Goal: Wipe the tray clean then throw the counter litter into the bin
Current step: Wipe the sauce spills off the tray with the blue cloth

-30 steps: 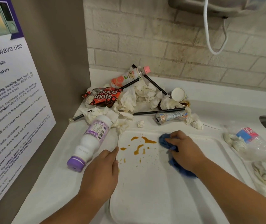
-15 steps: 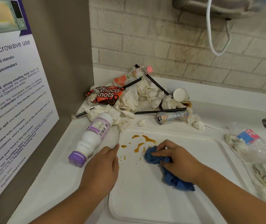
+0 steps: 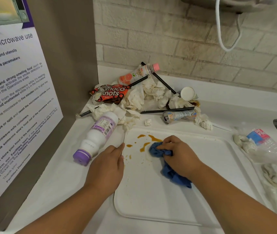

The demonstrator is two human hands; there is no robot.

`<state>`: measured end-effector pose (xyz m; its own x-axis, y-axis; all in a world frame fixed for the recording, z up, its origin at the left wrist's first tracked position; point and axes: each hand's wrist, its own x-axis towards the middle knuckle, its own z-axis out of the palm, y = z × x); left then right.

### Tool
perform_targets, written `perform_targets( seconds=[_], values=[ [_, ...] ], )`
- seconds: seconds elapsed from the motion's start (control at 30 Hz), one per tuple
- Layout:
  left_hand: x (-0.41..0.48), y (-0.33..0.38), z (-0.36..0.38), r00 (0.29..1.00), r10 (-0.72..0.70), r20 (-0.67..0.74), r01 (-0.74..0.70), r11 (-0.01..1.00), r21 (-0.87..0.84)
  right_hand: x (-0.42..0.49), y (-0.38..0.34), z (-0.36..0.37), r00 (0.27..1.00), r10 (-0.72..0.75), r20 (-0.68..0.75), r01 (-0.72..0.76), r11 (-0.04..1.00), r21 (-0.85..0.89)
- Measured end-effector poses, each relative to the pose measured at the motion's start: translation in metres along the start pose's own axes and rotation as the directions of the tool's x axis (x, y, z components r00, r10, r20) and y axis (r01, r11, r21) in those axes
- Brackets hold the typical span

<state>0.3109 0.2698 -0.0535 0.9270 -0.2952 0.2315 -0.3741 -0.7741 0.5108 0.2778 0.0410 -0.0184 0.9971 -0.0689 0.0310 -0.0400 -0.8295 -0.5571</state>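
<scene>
A person wipes orange stains [image 3: 144,146] off a white tray [image 3: 210,183] on a counter [image 3: 58,191].
The stains sit at the tray's eleven o'clock corner. The right hand [image 3: 181,154], fingers curled round a blue cloth [image 3: 173,174], presses it just beside them. The left hand [image 3: 107,166], fingers straight, steadies the nine o'clock rim. Wiping looks unfinished; the next stroke should sweep toward nine o'clock over the stains. Litter [image 3: 144,95] is heaped at twelve o'clock, not yet binned.

Both forearms are extended fwd from the lower edge. L hand [image 3: 107,166] is laid flat, palm down, fingers straight & together. R hand [image 3: 179,156] is curled, knuckles up, w/ fingers bunched round a blue cloth [image 3: 174,176]; hands are near, not touching
</scene>
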Motion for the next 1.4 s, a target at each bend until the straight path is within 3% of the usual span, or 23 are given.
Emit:
perform_targets(
  seconds=[0.07, 0.17, 0.23, 0.4, 0.53, 0.63, 0.73, 0.8, 0.9, 0.97, 1.1, 1.27, 1.4],
  values=[
    [0.0, -0.001, 0.0, 1.0, -0.001, 0.001, 0.001, 1.0, 0.0, -0.008, -0.011, 0.01, 0.996, -0.075, 0.04, 0.076, 0.997, -0.032],
    [0.0, -0.001, 0.001, 1.0, 0.003, 0.002, -0.003, 1.0, -0.005, -0.02, -0.015, 0.005, 0.954, -0.212, 0.211, 0.208, 0.977, 0.039],
    [0.0, -0.001, 0.001, 1.0, 0.007, 0.001, -0.007, 1.0, 0.008, -0.02, -0.008, -0.007, 0.945, -0.193, 0.263, 0.192, 0.981, 0.029],
    [0.0, 0.0, 0.001, 1.0, 0.006, -0.003, -0.006, 1.0, 0.016, -0.013, -0.013, 0.003, 0.994, -0.088, 0.058, 0.092, 0.993, -0.069],
    [-0.001, -0.001, 0.001, 1.0, 0.004, 0.001, -0.004, 1.0, -0.004, -0.025, -0.022, 0.017, 0.94, -0.281, 0.196, 0.29, 0.957, -0.02],
    [-0.001, -0.001, 0.001, 1.0, -0.001, 0.0, 0.001, 1.0, 0.004, -0.021, -0.014, 0.0, 0.936, -0.23, 0.268, 0.233, 0.972, 0.018],
    [0.0, 0.0, 0.001, 1.0, -0.002, 0.002, 0.002, 1.0, 0.004, -0.014, -0.013, 0.001, 0.979, -0.151, 0.138, 0.154, 0.988, -0.013],
    [0.001, 0.0, 0.002, 1.0, 0.001, 0.005, -0.001, 1.0, 0.002, -0.015, -0.022, 0.013, 0.972, -0.199, 0.128, 0.206, 0.978, -0.044],
    [0.001, -0.001, 0.002, 1.0, 0.003, 0.009, -0.003, 1.0, -0.005, -0.023, -0.029, 0.021, 0.903, -0.336, 0.266, 0.352, 0.936, -0.01],
    [0.001, -0.001, 0.002, 1.0, 0.004, 0.008, -0.004, 1.0, -0.006, -0.022, -0.028, 0.011, 0.886, -0.325, 0.331, 0.337, 0.941, 0.022],
    [0.001, -0.002, 0.001, 1.0, 0.007, 0.012, -0.006, 1.0, -0.015, -0.021, -0.033, 0.014, 0.915, -0.304, 0.266, 0.319, 0.948, -0.013],
    [0.001, -0.003, 0.001, 1.0, 0.009, 0.015, -0.009, 1.0, -0.007, -0.031, -0.041, 0.017, 0.832, -0.377, 0.408, 0.378, 0.922, 0.082],
    [0.002, -0.002, 0.001, 1.0, 0.006, 0.004, -0.006, 1.0, 0.001, -0.029, -0.043, 0.014, 0.868, -0.336, 0.365, 0.355, 0.935, 0.016]
  ],
)
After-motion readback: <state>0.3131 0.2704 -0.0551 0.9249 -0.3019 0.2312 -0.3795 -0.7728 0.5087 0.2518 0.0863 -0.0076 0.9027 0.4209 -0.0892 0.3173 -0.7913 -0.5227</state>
